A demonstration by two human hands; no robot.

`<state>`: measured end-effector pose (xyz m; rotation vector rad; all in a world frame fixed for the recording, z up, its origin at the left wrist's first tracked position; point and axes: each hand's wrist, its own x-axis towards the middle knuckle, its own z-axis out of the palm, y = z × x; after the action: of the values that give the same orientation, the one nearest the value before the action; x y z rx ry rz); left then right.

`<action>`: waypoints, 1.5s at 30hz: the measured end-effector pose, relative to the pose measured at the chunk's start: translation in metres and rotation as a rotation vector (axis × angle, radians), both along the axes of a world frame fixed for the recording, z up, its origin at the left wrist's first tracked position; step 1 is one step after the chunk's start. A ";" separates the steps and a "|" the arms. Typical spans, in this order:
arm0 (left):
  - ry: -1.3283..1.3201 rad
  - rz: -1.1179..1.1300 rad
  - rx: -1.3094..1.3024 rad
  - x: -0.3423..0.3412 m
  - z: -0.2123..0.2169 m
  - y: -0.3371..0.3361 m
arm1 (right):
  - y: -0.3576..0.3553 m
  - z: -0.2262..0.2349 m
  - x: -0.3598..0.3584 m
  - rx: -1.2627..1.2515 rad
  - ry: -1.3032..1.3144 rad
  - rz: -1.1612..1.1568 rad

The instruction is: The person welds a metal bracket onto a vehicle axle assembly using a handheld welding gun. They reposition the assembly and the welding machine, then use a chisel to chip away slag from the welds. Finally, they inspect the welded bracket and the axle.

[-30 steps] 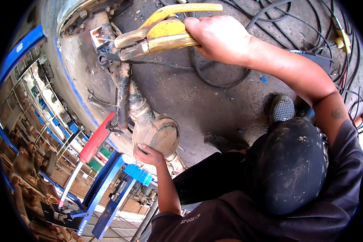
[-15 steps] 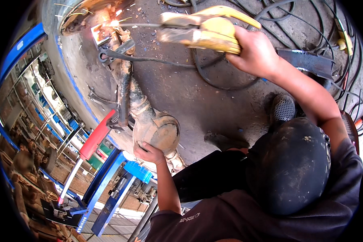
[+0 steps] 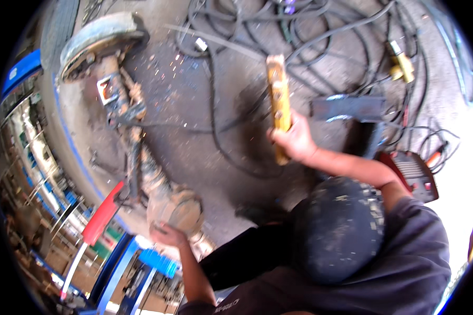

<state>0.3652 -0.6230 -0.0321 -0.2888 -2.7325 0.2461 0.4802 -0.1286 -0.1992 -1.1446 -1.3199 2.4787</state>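
Overhead, right-hand fingers wrap the yellow tool — left hand touches axle housing.

Floor: bare concrete, grey, oil-stained and dusty, lit by hard daylight; overexposed white at its right edge. Tangle of black cables across the far side of the floor, with a brass connector among them. Dark flat steel piece right of centre. Red box-shaped machine near the right edge. Blue painted frames and cluttered metal racking along the left edge; detail there blurred.
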 end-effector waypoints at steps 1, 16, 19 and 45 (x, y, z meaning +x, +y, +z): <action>-0.026 0.020 -0.008 0.001 0.004 0.008 | -0.004 0.010 0.002 -0.158 0.068 -0.046; 0.057 -0.024 -0.061 0.001 0.006 0.011 | -0.012 -0.026 0.002 -0.158 -0.071 0.214; 0.055 0.009 -0.109 0.007 0.010 0.013 | -0.008 -0.014 0.002 -0.052 -0.231 0.318; -0.263 -0.126 -0.200 -0.006 0.062 0.029 | 0.062 0.056 0.038 0.350 -0.458 0.828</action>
<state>0.3592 -0.5941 0.0294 -0.5847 -2.9354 0.4775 0.5180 -0.0665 -0.1431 -1.2974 -2.6877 2.2999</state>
